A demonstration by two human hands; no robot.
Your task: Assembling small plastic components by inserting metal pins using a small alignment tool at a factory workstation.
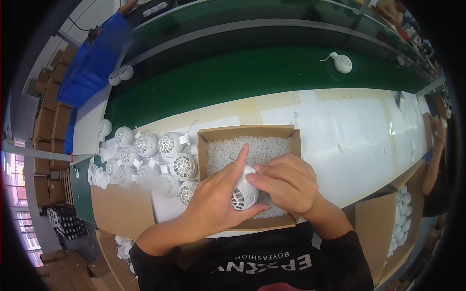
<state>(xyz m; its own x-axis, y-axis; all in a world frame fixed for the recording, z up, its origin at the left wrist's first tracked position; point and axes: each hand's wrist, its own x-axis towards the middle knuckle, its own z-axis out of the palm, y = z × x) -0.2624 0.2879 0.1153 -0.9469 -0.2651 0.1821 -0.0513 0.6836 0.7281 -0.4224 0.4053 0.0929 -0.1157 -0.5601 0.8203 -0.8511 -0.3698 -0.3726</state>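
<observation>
My left hand [211,199] is wrapped round a white ball-shaped plastic housing [244,193] with a lattice of openings, its index finger and thumb stretched out along the sides. At the housing's upper right, my right hand [290,182] has its thumb and fingertips pinched together against the shell. Whatever those fingertips hold is hidden or too small to name. Both hands are above an open cardboard box [248,130] filled with small clear plastic rings [277,145]. Several similar white lattice balls [183,166] are gathered just left of this box.
A green conveyor belt [218,72] runs along the far side, carrying a white ball [343,63] with a cord. At far left is a blue bin [92,63]. Cardboard boxes of white balls stand lower left [124,206] and right [376,223]. Another person's arm [433,165] shows at right.
</observation>
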